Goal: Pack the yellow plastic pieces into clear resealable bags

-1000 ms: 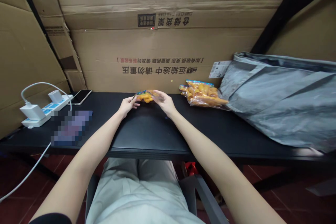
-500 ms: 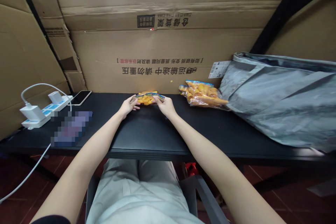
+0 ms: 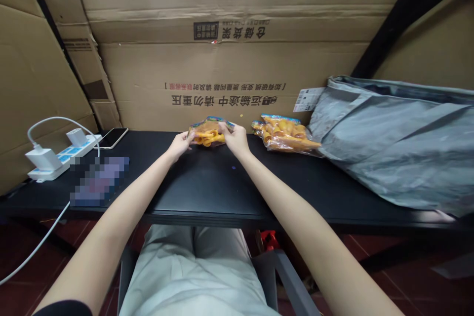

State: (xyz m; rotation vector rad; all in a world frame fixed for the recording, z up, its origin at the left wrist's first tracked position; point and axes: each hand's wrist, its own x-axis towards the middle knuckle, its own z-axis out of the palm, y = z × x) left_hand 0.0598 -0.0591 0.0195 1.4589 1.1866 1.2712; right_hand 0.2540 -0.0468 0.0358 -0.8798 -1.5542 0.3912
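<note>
Clear bag (image 3: pixel 212 126): top edge raised since earlier frame; long axis crosswise between left hand (image 3: pixel 179 146) and right hand (image 3: pixel 237 140), each pinching one end.

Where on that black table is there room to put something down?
Free: the black table between left forearm and right forearm, before the held bag; also between right forearm and gray tote. Crowded: the left end, with power strip and phone.
</note>
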